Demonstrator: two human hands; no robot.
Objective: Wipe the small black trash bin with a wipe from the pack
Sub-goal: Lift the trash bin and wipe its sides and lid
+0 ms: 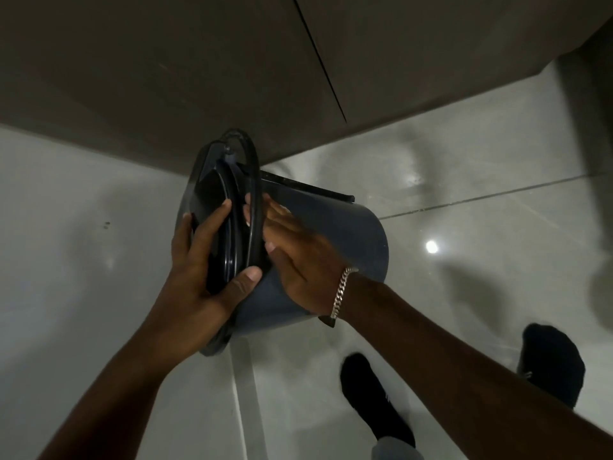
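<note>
The small black trash bin (pixel 345 234) is held tipped on its side above the floor, its lid end turned to the left. My left hand (pixel 205 270) grips the lid and rim, thumb across the lower edge. My right hand (pixel 298 257) lies flat on the bin's side wall just behind the rim, fingers pointing up and left; a silver chain bracelet sits on that wrist. A thin black handle loop (pixel 250 180) arcs over the lid end. No wipe and no pack are visible.
Glossy pale floor tiles (pixel 464 167) lie below, with bright light reflections. A brown cabinet front (pixel 166 68) fills the top of the view, right behind the bin. My two feet in black socks (pixel 371 393) stand at the lower right.
</note>
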